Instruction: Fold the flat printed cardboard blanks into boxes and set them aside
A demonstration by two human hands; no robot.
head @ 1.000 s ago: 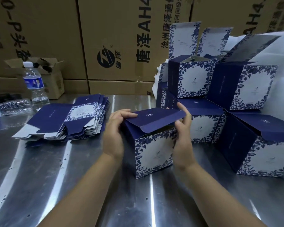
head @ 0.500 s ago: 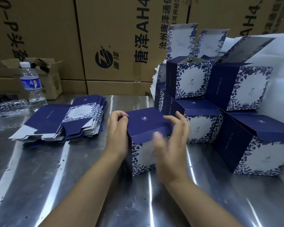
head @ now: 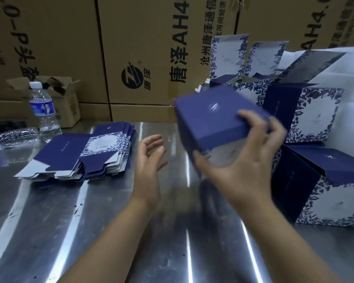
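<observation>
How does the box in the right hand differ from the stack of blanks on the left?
The held box is folded up with its lid closed; the blanks lie flat, unfolded. The right hand holds the box tilted above the table; the blanks rest stacked on it. Both are navy printed card.

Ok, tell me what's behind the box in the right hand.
Stacked finished boxes and brown cartons show behind the box the right hand grips; the stack's lower left part is hidden.
</observation>
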